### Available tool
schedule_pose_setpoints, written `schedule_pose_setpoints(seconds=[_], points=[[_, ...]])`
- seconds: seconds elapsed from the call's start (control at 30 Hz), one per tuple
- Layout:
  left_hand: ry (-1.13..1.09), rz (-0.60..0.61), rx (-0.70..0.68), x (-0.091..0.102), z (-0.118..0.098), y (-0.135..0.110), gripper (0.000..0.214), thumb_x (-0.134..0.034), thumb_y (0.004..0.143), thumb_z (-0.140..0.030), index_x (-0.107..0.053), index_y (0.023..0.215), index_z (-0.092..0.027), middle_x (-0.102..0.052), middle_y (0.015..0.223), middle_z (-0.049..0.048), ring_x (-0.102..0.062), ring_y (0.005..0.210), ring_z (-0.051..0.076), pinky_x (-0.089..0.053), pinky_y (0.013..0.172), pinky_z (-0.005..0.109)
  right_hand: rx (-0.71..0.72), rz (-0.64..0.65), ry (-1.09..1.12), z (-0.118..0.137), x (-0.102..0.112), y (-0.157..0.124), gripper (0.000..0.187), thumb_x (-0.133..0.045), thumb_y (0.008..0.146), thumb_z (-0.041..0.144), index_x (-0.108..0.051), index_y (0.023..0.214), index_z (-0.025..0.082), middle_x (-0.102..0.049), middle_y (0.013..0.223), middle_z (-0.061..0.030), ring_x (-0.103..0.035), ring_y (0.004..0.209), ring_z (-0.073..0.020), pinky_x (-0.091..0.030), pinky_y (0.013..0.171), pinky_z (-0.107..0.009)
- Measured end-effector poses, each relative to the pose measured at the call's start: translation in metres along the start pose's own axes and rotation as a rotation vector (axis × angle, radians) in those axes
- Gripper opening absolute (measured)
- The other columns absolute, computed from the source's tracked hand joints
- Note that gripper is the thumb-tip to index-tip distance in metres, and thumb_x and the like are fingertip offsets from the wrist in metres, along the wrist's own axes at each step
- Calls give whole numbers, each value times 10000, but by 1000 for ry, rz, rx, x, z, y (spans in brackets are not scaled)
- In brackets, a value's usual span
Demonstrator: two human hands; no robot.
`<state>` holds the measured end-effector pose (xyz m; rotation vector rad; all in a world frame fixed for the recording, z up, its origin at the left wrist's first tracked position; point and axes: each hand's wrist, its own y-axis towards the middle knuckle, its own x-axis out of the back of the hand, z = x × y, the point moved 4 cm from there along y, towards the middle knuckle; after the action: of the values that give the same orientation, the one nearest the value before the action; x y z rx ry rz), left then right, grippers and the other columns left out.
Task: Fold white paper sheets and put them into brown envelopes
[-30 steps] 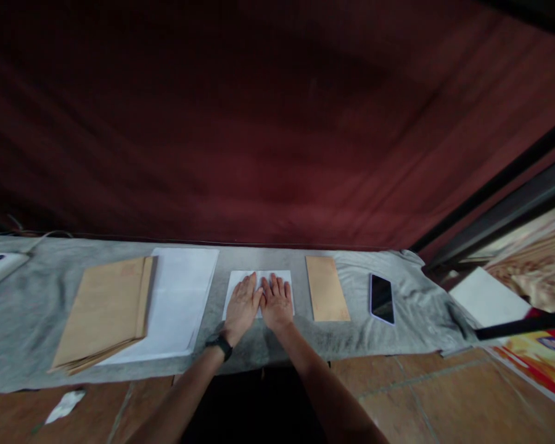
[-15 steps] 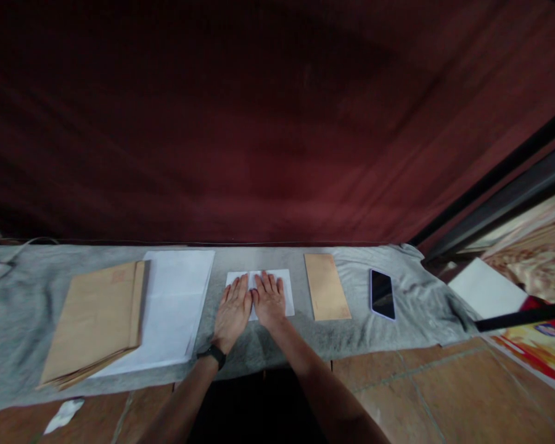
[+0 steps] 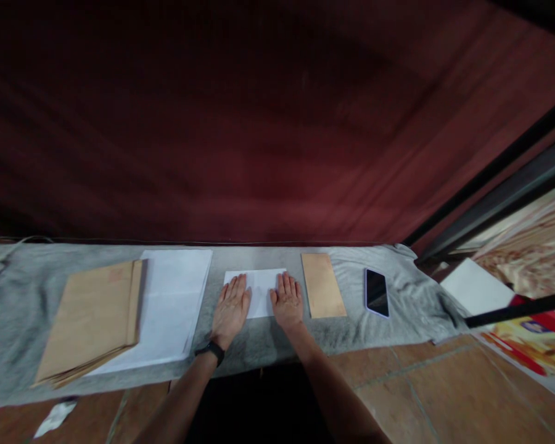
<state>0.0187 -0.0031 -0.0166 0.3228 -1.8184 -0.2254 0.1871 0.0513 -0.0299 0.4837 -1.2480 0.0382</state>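
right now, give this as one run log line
left hand: flat on white paper, left end | right hand: flat on same paper, right end | left side: brown envelopes, white sheets | right side: brown envelope, phone

The upper part of the view is filled by a dark red upright surface (image 3: 268, 123), faintly streaked; whether it is made of fabric or panel cannot be told. Its lower middle is dimly lit, and its top is sunk in shadow. Below, terracotta floor tiles (image 3: 453, 394) are laid. At the right, dark bars (image 3: 490, 171) are set slantwise, with brown patterned fabric (image 3: 541, 256) partly seen beyond.
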Motion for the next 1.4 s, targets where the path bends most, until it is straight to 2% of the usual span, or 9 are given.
schedule_pose_setpoints(seconds=[0.47, 0.6, 0.73, 0.83, 0.93, 1.13, 1.2, 1.3, 1.4], points=[[-51, -14, 17, -1, 5, 2, 560, -291, 1017, -388, -445, 1466, -91, -541, 1477, 175, -425, 1441, 256, -325, 1202, 476, -30, 15, 0, -9, 16, -27, 512, -355, 1049, 286, -403, 1528, 110, -443, 1543, -158, -399, 1441, -283, -288, 1176, -488], [-73, -33, 26, 1, 4, 1, 548, -289, 1020, -403, -469, 1432, -89, -568, 1447, 183, -462, 1413, 262, -341, 1192, 479, 1, -14, 15, -7, 20, -30, 521, -373, 1035, 254, -383, 1539, 121, -379, 1587, -141, -376, 1455, -278, -279, 1184, -472], [-150, -87, 49, 9, 7, 3, 511, -310, 1012, -405, -493, 1386, -109, -610, 1388, 175, -515, 1360, 264, -397, 1154, 470, 111, 40, 61, -2, 21, -36, 498, -375, 1025, 202, -425, 1521, 183, -420, 1575, -70, -408, 1436, -223, -278, 1194, -416], [-252, -84, 68, 20, 6, 1, 448, -276, 1020, -390, -587, 1231, -146, -653, 1307, 154, -577, 1271, 262, -439, 1115, 458, 104, 69, 68, -2, 22, -37, 478, -389, 1025, 221, -465, 1496, 182, -474, 1540, -73, -433, 1418, -216, -287, 1193, -413], [-291, -23, 42, 27, -15, -12, 444, -247, 1030, -410, -639, 1025, -202, -724, 1071, 120, -671, 1053, 266, -528, 967, 446, 94, 81, 71, -2, 22, -37, 481, -387, 1026, 236, -464, 1498, 178, -461, 1548, -72, -428, 1425, -222, -280, 1196, -411], [-349, 213, -109, 8, -108, -70, 442, -355, 1016, -458, -647, 746, -264, -742, 786, 47, -705, 723, 203, -527, 681, 315, 93, 135, 58, -4, 20, -34, 491, -405, 1016, 249, -467, 1498, 185, -431, 1566, -65, -415, 1435, -224, -267, 1197, -395], [-362, 310, -74, 1, -129, -83, 451, -389, 1000, -483, -652, 718, -249, -741, 758, 67, -710, 728, 212, -513, 682, 313, 101, 132, 59, -4, 20, -34, 494, -406, 1017, 261, -458, 1503, 191, -432, 1566, -63, -416, 1434, -218, -273, 1194, -397], [-438, 409, 46, -2, -136, -88, 417, -448, 967, -492, -647, 694, -249, -743, 745, 82, -714, 733, 221, -505, 680, 312, 98, 125, 68, -4, 21, -33, 496, -395, 1021, 267, -449, 1509, 195, -433, 1565, -58, -416, 1433, -213, -279, 1193, -401], [-516, 398, 103, 6, -119, -78, 330, -481, 940, -443, -651, 717, -268, -747, 744, 64, -706, 696, 219, -502, 635, 316, 86, 141, 73, -3, 22, -33, 497, -402, 1010, 240, -461, 1501, 186, -433, 1564, -62, -423, 1429, -223, -286, 1190, -406]])
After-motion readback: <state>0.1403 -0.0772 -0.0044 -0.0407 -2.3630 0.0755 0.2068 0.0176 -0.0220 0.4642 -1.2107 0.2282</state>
